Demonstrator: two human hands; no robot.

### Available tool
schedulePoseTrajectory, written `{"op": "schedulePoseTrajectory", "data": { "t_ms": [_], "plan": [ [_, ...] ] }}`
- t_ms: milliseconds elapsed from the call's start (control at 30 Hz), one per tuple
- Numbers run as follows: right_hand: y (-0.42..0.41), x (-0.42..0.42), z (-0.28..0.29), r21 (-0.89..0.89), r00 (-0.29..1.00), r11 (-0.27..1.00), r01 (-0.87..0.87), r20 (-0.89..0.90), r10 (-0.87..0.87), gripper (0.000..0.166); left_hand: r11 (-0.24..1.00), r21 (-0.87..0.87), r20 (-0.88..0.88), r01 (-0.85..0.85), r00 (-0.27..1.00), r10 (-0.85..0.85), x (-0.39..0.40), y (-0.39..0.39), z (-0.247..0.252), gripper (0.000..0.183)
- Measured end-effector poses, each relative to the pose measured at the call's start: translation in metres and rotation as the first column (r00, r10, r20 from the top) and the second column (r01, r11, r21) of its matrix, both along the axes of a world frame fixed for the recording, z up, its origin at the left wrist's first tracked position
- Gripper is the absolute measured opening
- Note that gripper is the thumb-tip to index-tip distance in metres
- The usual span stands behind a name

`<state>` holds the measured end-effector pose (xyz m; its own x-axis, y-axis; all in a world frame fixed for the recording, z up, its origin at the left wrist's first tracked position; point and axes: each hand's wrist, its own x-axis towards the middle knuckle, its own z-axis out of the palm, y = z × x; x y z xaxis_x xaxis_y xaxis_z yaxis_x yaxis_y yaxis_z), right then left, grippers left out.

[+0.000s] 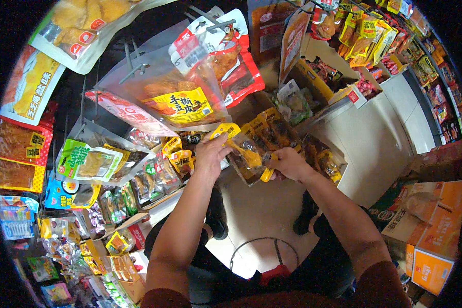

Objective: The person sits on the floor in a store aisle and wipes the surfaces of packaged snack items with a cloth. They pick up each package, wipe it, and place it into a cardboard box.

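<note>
Between my hands is a clear and yellow snack packet (pixel 247 151) with a brown drumstick-like piece inside. My left hand (pixel 212 154) grips its upper left end, thumb on the yellow header. At its lower right end my right hand (pixel 288 164) is closed on the packet's edge. Just behind and beneath it stands an open cardboard box (pixel 248 179) of similar yellow-topped packets (pixel 271 129). Another carton (pixel 344 169) with yellow and brown packets lies to the right of my right hand.
Large snack bags (pixel 184 102) hang on metal hooks (pixel 132 63) at the upper left. Shelf trays of small packets (pixel 157 181) line the left. Open cartons (pixel 327 82) stand at the upper right, stacked orange and brown boxes (pixel 427 227) at the lower right. Tiled floor (pixel 261 215) shows between my legs.
</note>
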<state>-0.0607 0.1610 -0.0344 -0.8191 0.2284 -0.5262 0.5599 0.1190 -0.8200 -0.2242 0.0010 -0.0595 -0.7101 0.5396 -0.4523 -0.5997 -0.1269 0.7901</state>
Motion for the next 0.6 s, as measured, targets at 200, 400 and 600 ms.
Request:
{"op": "schedulePoseTrajectory", "data": {
  "t_ms": [200,400,600],
  "plan": [
    [-0.018,-0.004,-0.064,0.535,0.974,0.816,-0.217,0.167,0.150,0.034,0.785,-0.582,-0.701,-0.212,0.620,-0.352,-0.020,0.009,-0.041,0.022],
    [-0.029,-0.018,-0.076,0.626,0.933,0.703,-0.337,0.321,0.162,0.026,0.479,-0.792,-0.596,-0.379,0.306,-0.743,-0.018,0.040,-0.056,0.014],
    [-0.048,-0.030,-0.081,0.708,0.934,0.610,-0.356,0.241,0.265,0.016,0.484,-0.619,-0.617,-0.619,0.002,-0.787,-0.035,0.047,-0.105,0.021]
  ]
}}
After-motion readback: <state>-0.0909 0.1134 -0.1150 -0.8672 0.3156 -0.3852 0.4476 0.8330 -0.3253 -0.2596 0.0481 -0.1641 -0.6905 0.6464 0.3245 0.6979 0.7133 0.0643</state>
